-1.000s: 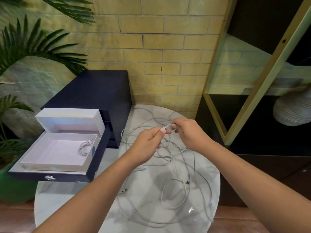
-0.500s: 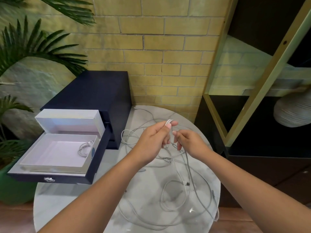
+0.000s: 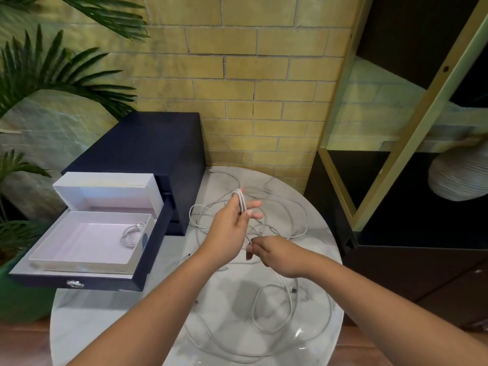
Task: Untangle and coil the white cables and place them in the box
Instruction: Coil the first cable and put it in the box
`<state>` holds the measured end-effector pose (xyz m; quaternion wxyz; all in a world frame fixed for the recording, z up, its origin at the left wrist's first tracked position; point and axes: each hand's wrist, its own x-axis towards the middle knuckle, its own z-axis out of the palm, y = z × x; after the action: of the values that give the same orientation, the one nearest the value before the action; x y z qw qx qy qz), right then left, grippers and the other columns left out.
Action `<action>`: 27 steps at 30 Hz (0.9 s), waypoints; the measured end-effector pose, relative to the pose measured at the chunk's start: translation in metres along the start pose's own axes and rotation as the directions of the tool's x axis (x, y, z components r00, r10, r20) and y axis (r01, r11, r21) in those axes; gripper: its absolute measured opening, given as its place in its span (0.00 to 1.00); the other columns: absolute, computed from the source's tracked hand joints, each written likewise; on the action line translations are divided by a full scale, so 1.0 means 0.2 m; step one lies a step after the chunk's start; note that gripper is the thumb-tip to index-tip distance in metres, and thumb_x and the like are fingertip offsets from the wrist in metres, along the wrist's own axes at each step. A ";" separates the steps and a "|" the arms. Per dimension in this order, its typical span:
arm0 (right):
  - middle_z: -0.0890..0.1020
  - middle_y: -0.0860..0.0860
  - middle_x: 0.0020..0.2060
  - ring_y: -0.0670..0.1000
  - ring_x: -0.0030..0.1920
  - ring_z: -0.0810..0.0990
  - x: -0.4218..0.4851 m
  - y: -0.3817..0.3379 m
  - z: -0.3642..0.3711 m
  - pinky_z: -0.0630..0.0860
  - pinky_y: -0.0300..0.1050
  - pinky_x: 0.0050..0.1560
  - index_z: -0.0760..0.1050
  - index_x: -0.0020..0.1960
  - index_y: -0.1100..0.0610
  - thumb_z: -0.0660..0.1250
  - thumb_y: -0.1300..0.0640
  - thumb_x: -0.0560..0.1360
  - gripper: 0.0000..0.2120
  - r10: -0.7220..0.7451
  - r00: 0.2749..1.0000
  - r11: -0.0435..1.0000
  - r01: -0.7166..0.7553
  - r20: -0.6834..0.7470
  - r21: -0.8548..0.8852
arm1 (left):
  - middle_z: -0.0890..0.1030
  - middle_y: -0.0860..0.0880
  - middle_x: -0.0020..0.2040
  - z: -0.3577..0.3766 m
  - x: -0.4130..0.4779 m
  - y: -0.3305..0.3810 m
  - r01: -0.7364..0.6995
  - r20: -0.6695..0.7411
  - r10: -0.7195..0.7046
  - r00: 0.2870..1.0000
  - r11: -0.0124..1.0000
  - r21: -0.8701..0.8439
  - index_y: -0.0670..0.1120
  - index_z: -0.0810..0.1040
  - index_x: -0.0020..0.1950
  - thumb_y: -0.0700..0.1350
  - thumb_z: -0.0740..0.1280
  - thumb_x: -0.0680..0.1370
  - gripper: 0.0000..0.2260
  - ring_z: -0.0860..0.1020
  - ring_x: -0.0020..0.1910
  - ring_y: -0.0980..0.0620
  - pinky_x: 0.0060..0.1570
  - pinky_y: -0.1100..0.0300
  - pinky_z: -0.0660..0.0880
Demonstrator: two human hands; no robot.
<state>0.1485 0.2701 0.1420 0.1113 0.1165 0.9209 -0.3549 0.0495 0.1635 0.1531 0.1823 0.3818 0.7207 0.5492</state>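
At frame ctr, left hand gripped the folded cable loops betw. thumb & fingers, two fingers sticking out straight; right hand, just below-right of it, pinched the strand running down from them. The loose white cables lay tangled on the marble table, lower ctr. One coiled cable sat in the open white box at mid-left, inside the dark drawer.

My feed is evenly, softly lit, with a small glare patch and faint grey shadows on the glossy worktop, slight blur on the left hand, and wide-angle bending of the shelf frame at right.
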 end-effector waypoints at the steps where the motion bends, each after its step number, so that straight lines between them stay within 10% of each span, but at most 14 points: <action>1: 0.77 0.46 0.40 0.44 0.39 0.73 0.00 -0.01 -0.01 0.67 0.37 0.40 0.77 0.55 0.58 0.51 0.48 0.83 0.19 -0.010 1.000 0.998 0.011 0.016 -0.065 | 0.79 0.60 0.56 0.00 0.00 -0.02 0.001 0.001 -0.001 1.000 0.999 0.046 0.45 0.60 0.75 0.39 0.57 0.82 0.21 0.80 0.52 0.63 0.56 0.68 0.73; 16: 0.79 0.47 0.39 0.48 0.41 0.75 -0.08 -0.06 -0.31 0.73 0.49 0.45 0.79 0.50 0.54 0.60 0.53 0.81 0.10 -0.199 0.967 0.943 0.144 -0.160 -0.301 | 0.78 0.56 0.55 -0.09 -0.04 -0.15 0.086 0.293 -0.159 0.943 0.965 0.247 0.52 0.53 0.76 0.40 0.62 0.77 0.31 0.77 0.55 0.58 0.53 0.59 0.76; 27: 0.81 0.49 0.39 0.48 0.41 0.76 -0.05 -0.05 -0.38 0.74 0.51 0.45 0.79 0.48 0.55 0.58 0.50 0.81 0.13 -0.244 0.930 0.935 0.152 -0.273 -0.319 | 0.82 0.53 0.47 -0.07 -0.07 -0.09 -0.005 0.309 -0.085 0.947 0.960 0.279 0.47 0.62 0.74 0.42 0.55 0.84 0.18 0.79 0.45 0.62 0.44 0.75 0.68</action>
<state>0.1459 0.3118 0.2062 -0.0546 0.0581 0.9762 -0.2017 0.0428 0.1419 0.1379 0.2523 0.4721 0.7588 0.3710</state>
